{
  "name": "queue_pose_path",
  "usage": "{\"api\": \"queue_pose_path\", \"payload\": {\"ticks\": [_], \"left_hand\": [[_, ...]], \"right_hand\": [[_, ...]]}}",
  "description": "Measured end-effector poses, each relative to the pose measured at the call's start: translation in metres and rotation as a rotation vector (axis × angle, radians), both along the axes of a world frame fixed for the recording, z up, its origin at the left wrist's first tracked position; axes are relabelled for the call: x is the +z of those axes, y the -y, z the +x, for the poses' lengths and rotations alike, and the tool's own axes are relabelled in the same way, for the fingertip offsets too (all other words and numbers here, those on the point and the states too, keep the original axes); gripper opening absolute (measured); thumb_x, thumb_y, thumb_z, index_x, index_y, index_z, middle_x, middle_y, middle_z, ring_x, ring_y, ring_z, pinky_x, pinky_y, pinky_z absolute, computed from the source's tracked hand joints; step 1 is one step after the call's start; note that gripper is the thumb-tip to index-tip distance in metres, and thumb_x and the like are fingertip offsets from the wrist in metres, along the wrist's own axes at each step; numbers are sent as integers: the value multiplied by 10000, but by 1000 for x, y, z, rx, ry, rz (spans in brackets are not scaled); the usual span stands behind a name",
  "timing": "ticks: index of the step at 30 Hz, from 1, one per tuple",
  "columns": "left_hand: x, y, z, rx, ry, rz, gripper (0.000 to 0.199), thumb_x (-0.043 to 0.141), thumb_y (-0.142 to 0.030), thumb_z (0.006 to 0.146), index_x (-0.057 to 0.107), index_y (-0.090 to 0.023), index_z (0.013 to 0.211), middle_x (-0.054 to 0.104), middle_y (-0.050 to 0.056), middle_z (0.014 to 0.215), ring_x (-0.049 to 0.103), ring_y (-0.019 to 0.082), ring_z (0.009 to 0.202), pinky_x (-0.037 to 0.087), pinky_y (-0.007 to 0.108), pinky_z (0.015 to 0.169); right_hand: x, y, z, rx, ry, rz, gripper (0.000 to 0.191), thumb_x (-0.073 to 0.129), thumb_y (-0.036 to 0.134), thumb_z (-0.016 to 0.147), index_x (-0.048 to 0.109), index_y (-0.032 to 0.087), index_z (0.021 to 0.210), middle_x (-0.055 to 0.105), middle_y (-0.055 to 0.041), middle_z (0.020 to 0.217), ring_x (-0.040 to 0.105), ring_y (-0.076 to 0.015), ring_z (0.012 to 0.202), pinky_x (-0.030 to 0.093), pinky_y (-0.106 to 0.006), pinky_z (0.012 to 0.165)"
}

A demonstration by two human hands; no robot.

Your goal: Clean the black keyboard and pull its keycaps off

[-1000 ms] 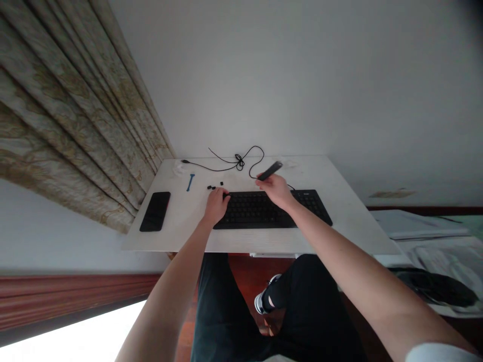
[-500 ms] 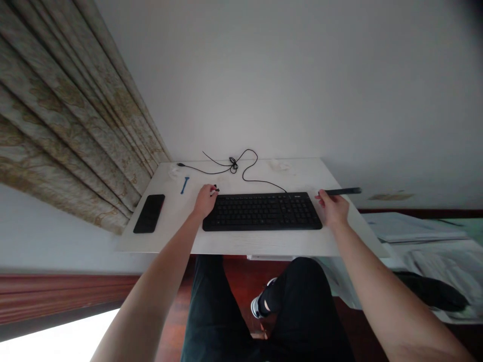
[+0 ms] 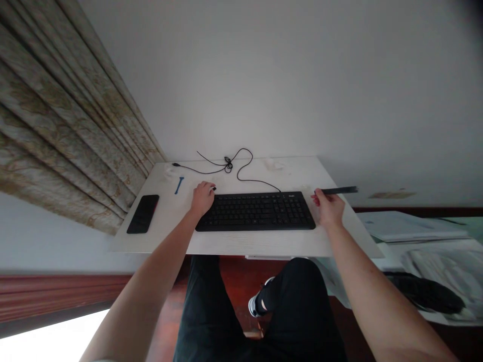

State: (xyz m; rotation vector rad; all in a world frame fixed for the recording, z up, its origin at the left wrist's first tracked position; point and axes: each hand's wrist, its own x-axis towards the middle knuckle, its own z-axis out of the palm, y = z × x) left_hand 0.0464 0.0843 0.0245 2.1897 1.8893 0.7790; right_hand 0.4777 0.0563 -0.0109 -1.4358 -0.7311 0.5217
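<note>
Okay, here's where we're at. Our left hand [image 3: 203, 198] is curled over with the fingertips pinched together, and we're gripping a tiny black piece [image 3: 214, 188] just off the top left corner of a black full-size keyboard [image 3: 255, 212]. It's too small for us to say exactly what it is. Our right hand [image 3: 329, 208] is hovering just past the keyboard's right end, pinching a slim black bar [image 3: 339, 190] near one end. That's blurry too, so we can't identify it, but it's reaching out over the right edge of the white desk [image 3: 260, 246].

Further out, a thin black cable [image 3: 256, 180] is running from the keyboard's top edge into a tangled knot [image 3: 228, 163] and on to a small plug [image 3: 174, 164]. A small blue tool [image 3: 179, 185] and a black smartphone [image 3: 142, 213] are lying to the left.

Heads up on the risks: a pinch that small could easily slip, and the piece could drop between the keys or get lost against the dark keyboard. A loose hold on the bar could send it over the desk edge, and a careless wrist could snag the cable.
</note>
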Motion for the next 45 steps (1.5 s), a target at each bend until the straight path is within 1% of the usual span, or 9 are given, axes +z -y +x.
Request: {"api": "queue_pose_path", "payload": {"ticks": [5,11,15,19,23,27,30,38,45], "left_hand": [[-5,25,8,-136,-20,11,206,521,-149,904,694,-211,997,710,81,1056,643,250,1068,490,427,1011],[-6,31,9,-125,21,26,211,515,-134,907,692,-200,1001,716,77,1061,637,240,1080,473,421,1035],[-6,30,9,-109,49,22,216,517,-123,901,696,-196,998,716,77,1052,635,236,1085,467,416,1042],[-7,31,9,-113,60,29,201,532,-123,893,694,-194,987,717,78,1033,640,235,1066,475,414,1029],[-7,33,10,-107,75,46,211,566,-132,877,680,-192,1043,710,84,1079,633,241,1096,467,419,1056],[-8,34,10,-93,102,62,325,607,-139,849,634,-180,1171,688,105,1159,616,263,1145,466,438,1072],[-9,34,10,-98,134,67,391,620,-131,834,602,-174,1222,682,112,1142,619,270,1133,475,453,1064],[-19,32,6,16,382,159,464,571,-129,884,481,-174,1337,638,134,1186,623,240,1112,525,419,990],[-12,33,6,-80,236,102,328,566,-87,862,637,-185,1167,707,92,1051,656,246,1044,504,432,1012]], "right_hand": [[-1,-1,2,15,-24,7,392,820,500,624,669,152,723,665,-32,622,559,-111,488,449,-225,430],[1,-2,5,33,-94,-22,368,846,457,615,671,158,742,681,-24,645,581,-107,509,468,-204,437],[17,-5,0,95,-123,-85,367,847,452,647,670,160,784,697,-30,689,606,-110,531,459,-186,424],[48,-10,-45,225,23,-53,389,801,495,705,696,157,868,714,-49,753,640,-130,587,491,-208,475],[72,-16,-126,545,172,-82,428,764,524,754,709,151,956,730,-69,801,681,-174,677,539,-263,568],[76,-23,-199,790,255,-114,358,746,476,786,705,161,951,738,-72,835,698,-210,784,564,-302,647],[71,-31,-232,892,209,-128,272,755,389,787,694,172,941,731,-51,816,700,-210,795,577,-301,658],[59,-46,-252,1068,77,-218,183,792,265,767,707,166,896,725,-33,735,709,-192,729,612,-332,738],[55,-46,-246,1141,156,-228,230,829,299,755,737,177,926,741,-37,774,715,-192,764,613,-302,712]]}}
